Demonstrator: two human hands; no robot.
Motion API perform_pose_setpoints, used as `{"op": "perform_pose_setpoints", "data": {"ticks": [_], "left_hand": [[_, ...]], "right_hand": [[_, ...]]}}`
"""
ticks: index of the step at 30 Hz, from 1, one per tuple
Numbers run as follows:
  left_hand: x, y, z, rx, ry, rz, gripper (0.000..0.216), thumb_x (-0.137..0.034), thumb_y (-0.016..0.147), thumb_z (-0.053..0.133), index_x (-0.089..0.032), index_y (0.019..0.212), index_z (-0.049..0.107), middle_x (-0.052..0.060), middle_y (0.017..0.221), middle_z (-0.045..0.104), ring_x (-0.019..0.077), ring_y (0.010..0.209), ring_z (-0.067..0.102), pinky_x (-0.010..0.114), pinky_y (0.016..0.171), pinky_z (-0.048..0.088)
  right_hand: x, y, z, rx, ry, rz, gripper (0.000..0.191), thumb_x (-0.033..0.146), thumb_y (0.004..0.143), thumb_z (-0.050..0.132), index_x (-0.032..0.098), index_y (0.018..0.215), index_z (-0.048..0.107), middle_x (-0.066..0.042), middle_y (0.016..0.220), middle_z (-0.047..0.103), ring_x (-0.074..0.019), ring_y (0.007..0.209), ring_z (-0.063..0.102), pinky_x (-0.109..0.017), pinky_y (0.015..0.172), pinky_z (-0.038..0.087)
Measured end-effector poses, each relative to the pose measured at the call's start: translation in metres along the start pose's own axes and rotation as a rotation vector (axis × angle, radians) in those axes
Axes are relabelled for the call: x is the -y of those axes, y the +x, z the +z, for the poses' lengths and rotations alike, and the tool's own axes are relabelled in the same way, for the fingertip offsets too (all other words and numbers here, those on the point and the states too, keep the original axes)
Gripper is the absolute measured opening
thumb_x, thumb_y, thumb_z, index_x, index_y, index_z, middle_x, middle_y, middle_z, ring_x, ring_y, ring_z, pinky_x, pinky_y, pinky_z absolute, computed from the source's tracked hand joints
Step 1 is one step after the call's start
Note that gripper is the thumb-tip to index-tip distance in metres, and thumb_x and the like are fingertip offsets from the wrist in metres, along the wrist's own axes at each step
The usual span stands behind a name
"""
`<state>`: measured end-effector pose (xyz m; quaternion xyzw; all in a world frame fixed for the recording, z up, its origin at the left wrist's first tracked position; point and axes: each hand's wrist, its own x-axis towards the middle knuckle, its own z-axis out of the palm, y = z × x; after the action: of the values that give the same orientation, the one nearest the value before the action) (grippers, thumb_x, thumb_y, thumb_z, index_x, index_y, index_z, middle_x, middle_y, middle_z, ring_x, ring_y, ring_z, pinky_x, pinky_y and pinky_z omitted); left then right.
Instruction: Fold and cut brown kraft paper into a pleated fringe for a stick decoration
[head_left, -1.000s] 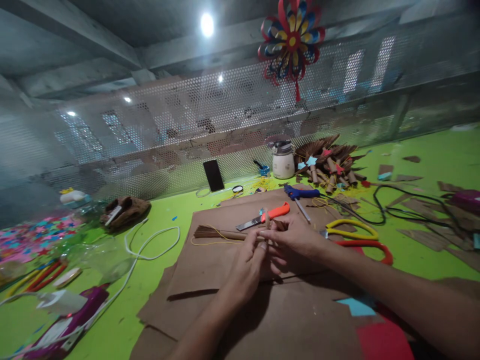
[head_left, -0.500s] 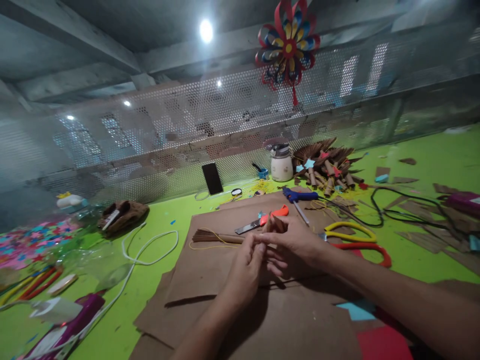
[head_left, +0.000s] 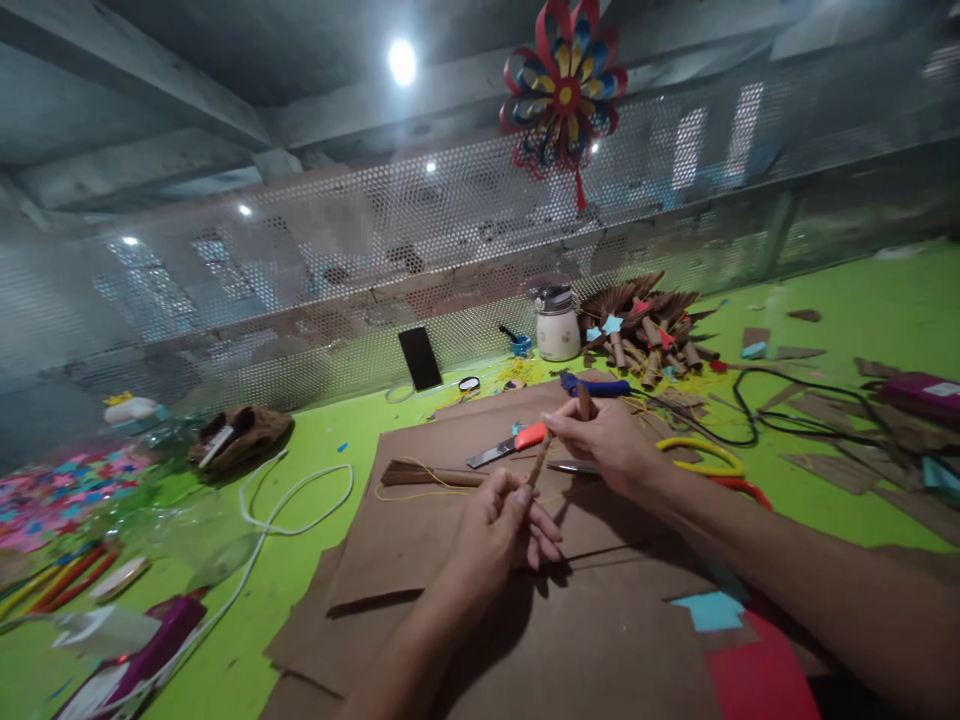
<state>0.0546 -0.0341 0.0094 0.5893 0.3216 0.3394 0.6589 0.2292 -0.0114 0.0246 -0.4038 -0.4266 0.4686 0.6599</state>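
My left hand point(head_left: 502, 520) pinches the lower end of a narrow brown paper strip point(head_left: 538, 462) between thumb and forefinger; its other fingers are loosely curled. The fingertips of my right hand point(head_left: 611, 440) are closed at the strip's upper end, and a pointed brown piece point(head_left: 586, 402) sticks up from that hand. Under them lie large brown paper sheets point(head_left: 397, 545). Just beyond my hands is an orange utility knife point(head_left: 514, 444), blade out. A folded brown paper bundle point(head_left: 424, 473) with yellow string lies to the left. Scissors point(head_left: 709, 457) are partly hidden behind my right forearm.
A blue glue gun point(head_left: 596, 386) with a black cord lies beyond the right hand. Behind stand a jar-like bottle point(head_left: 557, 328), a phone point(head_left: 419, 358) and a heap of brown paper pieces point(head_left: 660, 330). A white cable point(head_left: 259, 545) crosses the left side. Paper scraps lie right.
My hands have moved apart: the right has shifted up and right, and the brown strip now shows between them. The view has shifted slightly.
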Motion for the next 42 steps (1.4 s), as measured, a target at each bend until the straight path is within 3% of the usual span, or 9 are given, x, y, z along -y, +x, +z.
{"op": "perform_pose_setpoints", "data": {"ticks": [5,9,11,17,24,30,33,37,42], "left_hand": [[0.000,0.001,-0.002,-0.057,-0.041,0.019,0.029,-0.043,0.084,0.056,-0.019,0.083,0.040,0.003,0.064,0.067,0.0125,0.050,0.061,0.019,0.045,0.040],[-0.001,0.005,-0.004,-0.097,-0.088,0.075,0.026,-0.040,0.084,0.056,-0.018,0.084,0.043,0.004,0.066,0.067,0.0125,0.053,0.062,0.020,0.047,0.043],[-0.001,0.006,-0.005,-0.081,-0.081,0.084,0.027,-0.041,0.084,0.057,-0.017,0.085,0.045,0.004,0.065,0.067,0.0132,0.052,0.062,0.021,0.047,0.044],[0.001,0.004,-0.003,-0.055,-0.102,0.031,0.028,-0.040,0.081,0.061,-0.015,0.086,0.050,0.004,0.064,0.066,0.0120,0.051,0.061,0.019,0.047,0.044],[-0.001,0.002,-0.002,-0.074,-0.111,-0.072,0.024,-0.038,0.083,0.058,-0.016,0.082,0.051,0.004,0.064,0.066,0.0087,0.049,0.058,0.016,0.045,0.039],[-0.001,0.003,-0.003,-0.058,-0.123,-0.083,0.024,-0.039,0.082,0.059,-0.017,0.083,0.050,0.000,0.058,0.061,0.0067,0.043,0.051,0.015,0.040,0.032],[-0.001,0.003,-0.003,-0.051,-0.142,-0.093,0.024,-0.038,0.082,0.059,-0.017,0.082,0.048,0.000,0.059,0.061,0.0065,0.044,0.052,0.014,0.042,0.032],[0.000,0.001,-0.003,-0.060,-0.163,-0.089,0.023,-0.037,0.081,0.060,-0.018,0.082,0.048,0.000,0.060,0.060,0.0063,0.045,0.051,0.014,0.043,0.032],[0.001,0.001,-0.002,-0.088,-0.154,-0.090,0.020,-0.035,0.081,0.059,-0.017,0.081,0.050,-0.002,0.056,0.057,0.0060,0.042,0.047,0.015,0.041,0.029]], "right_hand": [[0.004,0.010,-0.008,-0.102,0.100,-0.023,0.042,0.041,0.054,0.082,0.017,0.055,0.047,0.010,0.045,0.034,-0.0023,0.038,0.023,-0.021,0.038,0.014],[-0.007,-0.011,0.010,0.118,-0.094,0.138,0.042,0.053,0.066,0.071,0.016,0.061,0.053,0.008,0.048,0.039,-0.0040,0.040,0.026,-0.021,0.039,0.017],[-0.013,-0.023,0.020,0.219,-0.189,0.112,0.039,0.050,0.069,0.070,0.016,0.061,0.053,0.006,0.052,0.043,-0.0062,0.045,0.034,-0.022,0.043,0.024],[-0.014,-0.028,0.021,0.192,-0.278,0.049,0.028,0.038,0.067,0.072,0.017,0.062,0.054,0.006,0.055,0.047,-0.0087,0.052,0.040,-0.024,0.050,0.031],[-0.012,-0.026,0.018,0.214,-0.228,0.023,0.030,0.041,0.072,0.068,0.018,0.065,0.051,0.008,0.050,0.045,-0.0069,0.044,0.037,-0.023,0.046,0.026],[-0.010,-0.027,0.020,0.250,-0.271,-0.002,0.028,0.043,0.075,0.065,0.017,0.072,0.054,0.004,0.056,0.054,-0.0077,0.046,0.040,-0.024,0.047,0.029],[-0.010,-0.026,0.020,0.252,-0.311,-0.041,0.028,0.043,0.075,0.064,0.017,0.071,0.055,0.001,0.062,0.057,-0.0097,0.052,0.043,-0.025,0.051,0.032],[-0.012,-0.027,0.020,0.217,-0.402,-0.122,0.029,0.040,0.075,0.064,0.019,0.061,0.050,0.004,0.055,0.048,-0.0106,0.052,0.039,-0.025,0.051,0.031],[-0.014,-0.036,0.018,0.267,-0.617,-0.361,0.019,0.026,0.081,0.056,0.020,0.064,0.052,0.003,0.058,0.048,-0.0114,0.054,0.042,-0.024,0.052,0.033]]}}
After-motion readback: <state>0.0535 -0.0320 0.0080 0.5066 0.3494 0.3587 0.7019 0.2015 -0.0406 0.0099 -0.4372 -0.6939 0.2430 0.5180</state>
